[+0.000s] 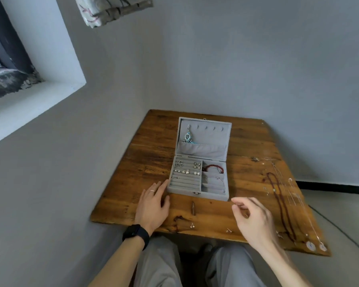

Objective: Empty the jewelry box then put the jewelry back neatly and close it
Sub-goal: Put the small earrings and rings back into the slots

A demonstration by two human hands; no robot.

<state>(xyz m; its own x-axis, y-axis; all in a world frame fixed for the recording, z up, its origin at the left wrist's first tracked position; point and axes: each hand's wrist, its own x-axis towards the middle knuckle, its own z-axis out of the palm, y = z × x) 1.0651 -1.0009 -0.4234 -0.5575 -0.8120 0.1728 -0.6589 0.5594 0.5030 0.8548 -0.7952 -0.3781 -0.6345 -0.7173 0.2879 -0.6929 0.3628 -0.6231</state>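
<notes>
The wooden table point(145, 154) carries the open jewelry box point(180, 192) at its centre, lid point(203, 150) upright at the far side. To the right of the box, well apart from it, lie a dark bead necklace point(278, 195) and thin silver chains point(298, 206), stretched out lengthwise. Your left hand point(153, 200) rests flat against the box's near left corner, fingers straight, gripping nothing. Keep it there as a brace so the box does not slide. Your right hand point(254, 220) hovers just off the box's near right corner with fingers loosely curled. Blur hides whether thumb and forefinger pinch a small piece, so the grip cannot be told. Inside, a red bracelet point(212, 168) sits in the far right compartment, earrings and rings occupy the ring rolls point(184, 179), and a turquoise pendant point(187, 137) hangs from the lid's leftmost hook. Two small earrings point(192, 225) point(228, 230) lie near the table's front edge. The transfer appears partly done. Handle one piece at a time. Lift each chain by one end to avoid tangling. Pinch the loose earrings lightly, since they could roll off the edge.
</notes>
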